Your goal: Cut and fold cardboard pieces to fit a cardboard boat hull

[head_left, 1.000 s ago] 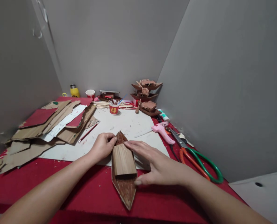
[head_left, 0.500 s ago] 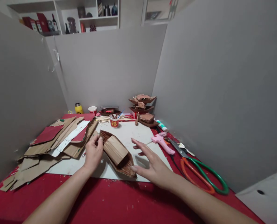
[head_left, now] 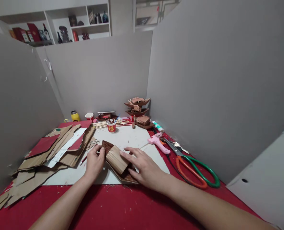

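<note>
A small brown cardboard boat (head_left: pixel 107 146) lies slanted over the white sheet, its far pointed end toward the left. Across its middle arches a canopy (head_left: pixel 117 159) of plain ribbed cardboard. My left hand (head_left: pixel 94 162) is closed on the boat's left edge near that far end, thumb against the side. My right hand (head_left: pixel 144 166) is at the canopy's right side, index finger resting on top and thumb at the near open edge. That hand covers the boat's near tip and part of its right side.
Torn cardboard pieces (head_left: pixel 43 159) are heaped at left. To the right lie a pink glue gun (head_left: pixel 159 143) and large scissors (head_left: pixel 192 164) with orange and green handles. A red paper cup (head_left: pixel 111 126), thin sticks (head_left: pixel 98 124) and finished boats (head_left: pixel 137 107) stand at the back.
My right hand has come left and down onto the canopy from beside the boat. My left hand stays on the boat's edge. The camera view has turned slightly right.
</note>
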A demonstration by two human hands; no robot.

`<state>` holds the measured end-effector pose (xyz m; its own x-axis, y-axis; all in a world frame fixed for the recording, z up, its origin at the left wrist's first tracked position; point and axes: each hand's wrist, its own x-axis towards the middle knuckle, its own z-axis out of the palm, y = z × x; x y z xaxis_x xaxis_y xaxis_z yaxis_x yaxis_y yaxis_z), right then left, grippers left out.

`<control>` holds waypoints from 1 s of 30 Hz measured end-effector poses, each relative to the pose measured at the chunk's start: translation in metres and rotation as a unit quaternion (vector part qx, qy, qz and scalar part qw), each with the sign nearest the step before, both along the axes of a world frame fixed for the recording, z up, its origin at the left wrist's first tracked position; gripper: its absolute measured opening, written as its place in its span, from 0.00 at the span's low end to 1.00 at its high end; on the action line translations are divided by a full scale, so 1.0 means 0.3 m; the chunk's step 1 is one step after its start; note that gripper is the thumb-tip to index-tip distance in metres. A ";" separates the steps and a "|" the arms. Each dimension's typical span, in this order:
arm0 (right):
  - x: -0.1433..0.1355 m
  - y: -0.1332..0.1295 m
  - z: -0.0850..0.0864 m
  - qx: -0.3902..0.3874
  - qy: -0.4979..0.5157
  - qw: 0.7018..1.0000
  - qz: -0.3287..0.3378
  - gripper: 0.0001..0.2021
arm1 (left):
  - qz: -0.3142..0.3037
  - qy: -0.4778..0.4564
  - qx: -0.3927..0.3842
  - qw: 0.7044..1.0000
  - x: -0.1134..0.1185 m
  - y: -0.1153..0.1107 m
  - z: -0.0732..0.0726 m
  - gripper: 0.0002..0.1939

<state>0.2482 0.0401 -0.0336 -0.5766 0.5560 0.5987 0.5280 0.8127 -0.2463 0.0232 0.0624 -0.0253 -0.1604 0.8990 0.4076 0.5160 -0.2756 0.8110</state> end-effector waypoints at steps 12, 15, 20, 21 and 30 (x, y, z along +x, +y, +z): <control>0.026 0.062 0.012 -0.176 0.262 0.949 0.010 0.14 | -0.024 -0.011 -0.058 0.998 -0.027 0.033 -0.039 0.10; 0.026 0.074 0.028 -0.261 0.317 0.912 -0.010 0.14 | 0.006 -0.046 -0.075 0.996 -0.072 0.060 -0.035 0.10; 0.017 0.080 0.037 -0.403 0.352 0.845 0.004 0.15 | 0.055 -0.082 -0.127 0.987 -0.137 0.089 -0.030 0.11; 0.015 0.077 0.039 -0.424 0.355 0.833 0.008 0.15 | 0.061 -0.082 -0.137 0.985 -0.143 0.092 -0.031 0.11; 0.017 0.058 0.058 -0.508 0.370 0.777 0.043 0.17 | 0.146 -0.012 -0.026 0.989 -0.149 0.068 0.025 0.21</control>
